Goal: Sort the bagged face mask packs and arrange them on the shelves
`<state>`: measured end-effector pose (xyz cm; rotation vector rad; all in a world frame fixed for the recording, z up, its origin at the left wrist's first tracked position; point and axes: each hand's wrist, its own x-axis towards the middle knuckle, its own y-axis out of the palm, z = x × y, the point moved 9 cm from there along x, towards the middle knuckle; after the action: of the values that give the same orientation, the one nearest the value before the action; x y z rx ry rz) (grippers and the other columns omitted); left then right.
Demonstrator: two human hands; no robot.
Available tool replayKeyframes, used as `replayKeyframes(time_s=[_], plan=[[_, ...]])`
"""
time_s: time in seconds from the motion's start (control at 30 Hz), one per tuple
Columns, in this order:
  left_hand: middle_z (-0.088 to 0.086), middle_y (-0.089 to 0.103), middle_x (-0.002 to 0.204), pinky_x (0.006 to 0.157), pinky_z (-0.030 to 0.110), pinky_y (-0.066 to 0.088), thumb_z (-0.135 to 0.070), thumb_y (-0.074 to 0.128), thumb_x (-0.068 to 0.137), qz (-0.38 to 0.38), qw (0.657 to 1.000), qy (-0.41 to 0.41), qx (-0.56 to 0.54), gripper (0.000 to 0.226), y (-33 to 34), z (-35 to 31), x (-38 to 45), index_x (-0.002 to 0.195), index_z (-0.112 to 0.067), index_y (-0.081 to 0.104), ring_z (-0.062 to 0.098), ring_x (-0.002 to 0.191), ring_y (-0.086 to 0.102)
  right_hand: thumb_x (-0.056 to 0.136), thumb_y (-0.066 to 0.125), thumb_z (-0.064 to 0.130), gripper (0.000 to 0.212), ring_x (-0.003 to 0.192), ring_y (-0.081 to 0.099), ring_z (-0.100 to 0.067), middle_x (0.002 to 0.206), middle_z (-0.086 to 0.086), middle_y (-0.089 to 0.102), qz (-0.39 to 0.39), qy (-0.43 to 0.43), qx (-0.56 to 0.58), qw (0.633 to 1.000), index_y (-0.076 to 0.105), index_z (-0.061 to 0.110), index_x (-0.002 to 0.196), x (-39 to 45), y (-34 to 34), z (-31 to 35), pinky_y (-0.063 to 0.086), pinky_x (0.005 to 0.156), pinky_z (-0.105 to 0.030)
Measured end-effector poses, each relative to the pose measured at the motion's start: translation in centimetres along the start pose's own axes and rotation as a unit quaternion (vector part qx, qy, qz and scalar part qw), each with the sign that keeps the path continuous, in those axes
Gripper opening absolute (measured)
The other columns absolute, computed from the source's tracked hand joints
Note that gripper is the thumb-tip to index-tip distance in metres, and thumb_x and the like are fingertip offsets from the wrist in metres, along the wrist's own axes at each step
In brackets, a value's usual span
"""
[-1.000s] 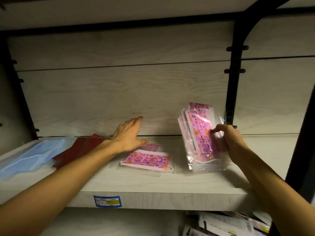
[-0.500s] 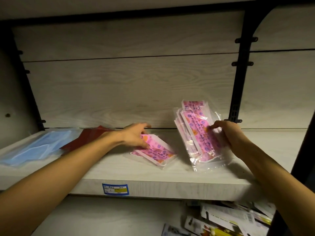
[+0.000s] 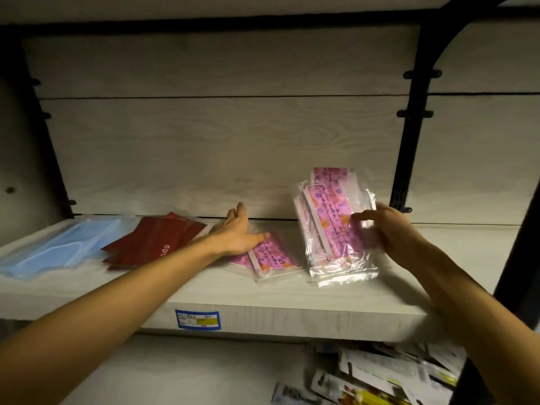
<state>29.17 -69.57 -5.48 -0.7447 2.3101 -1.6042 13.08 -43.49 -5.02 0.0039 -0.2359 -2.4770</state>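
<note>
On the pale wooden shelf a single pink patterned mask pack lies flat in its clear bag. My left hand rests on its left end with straight fingers pointing at the back wall. My right hand grips a bundle of several pink patterned mask packs, held upright and tilted, its lower edge on the shelf. Left of these lie dark red mask packs and, furthest left, light blue mask packs.
A black metal upright with brackets stands behind the bundle at the right. A blue and yellow price label is stuck on the shelf's front edge. Several carded items lie jumbled on the lower shelf at the bottom right.
My left hand turned the flat pink pack so that its long side now runs front to back, and pushed it nearer the back wall. My right hand keeps the bundle upright.
</note>
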Motion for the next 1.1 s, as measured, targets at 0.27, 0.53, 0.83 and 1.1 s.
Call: replayKeyframes(time_s=[0.27, 0.53, 0.83, 1.1], plan=[[0.010, 0.054, 0.121, 0.088, 0.037, 0.052, -0.042, 0.062, 0.096, 0.116, 0.898, -0.127, -0.405, 0.037, 0.4, 1.1, -1.1, 0.122, -0.017, 0.052, 0.021, 0.094, 0.061, 0.086, 0.067, -0.005, 0.030, 0.061, 0.069, -0.024, 0.082, -0.015, 0.073, 0.045, 0.069, -0.122, 0.989, 0.057, 0.008, 0.111, -0.4, 4.8, -3.7, 0.056, 0.051, -0.031], [0.015, 0.066, 0.090, 0.058, 0.025, 0.056, 0.002, 0.066, 0.087, 0.113, 0.809, -0.204, -0.540, 0.011, 1.8, 2.8, -1.9, 0.094, -0.006, 0.062, 0.020, 0.068, 0.063, 0.087, 0.068, -0.006, 0.048, 0.077, 0.074, -0.032, 0.101, -0.022, 0.075, 0.034, 0.056, -0.138, 0.988, 0.054, 0.014, 0.128, -1.1, 5.0, -3.0, 0.063, 0.057, -0.036], [0.004, 0.070, 0.079, 0.068, 0.027, 0.051, -0.015, 0.072, 0.090, 0.060, 0.825, -0.163, -0.539, 0.009, 1.7, 1.7, -1.5, 0.084, -0.014, 0.065, 0.015, 0.071, 0.063, 0.083, 0.071, -0.005, 0.058, 0.080, 0.075, -0.030, 0.108, -0.019, 0.074, 0.010, -0.002, -0.076, 0.997, 0.053, 0.016, 0.134, -1.0, 4.2, -1.6, 0.061, 0.061, -0.035], [0.007, 0.072, 0.068, 0.062, 0.032, 0.055, -0.050, 0.055, 0.098, 0.078, 0.716, -0.122, -0.683, 0.042, 1.1, -1.8, -1.6, 0.091, -0.010, 0.067, 0.024, 0.061, 0.070, 0.097, 0.053, -0.002, 0.040, 0.074, 0.070, -0.028, 0.102, -0.018, 0.074, -0.024, -0.074, -0.077, 0.994, 0.057, 0.019, 0.132, -1.6, 6.3, -0.8, 0.060, 0.057, -0.039]])
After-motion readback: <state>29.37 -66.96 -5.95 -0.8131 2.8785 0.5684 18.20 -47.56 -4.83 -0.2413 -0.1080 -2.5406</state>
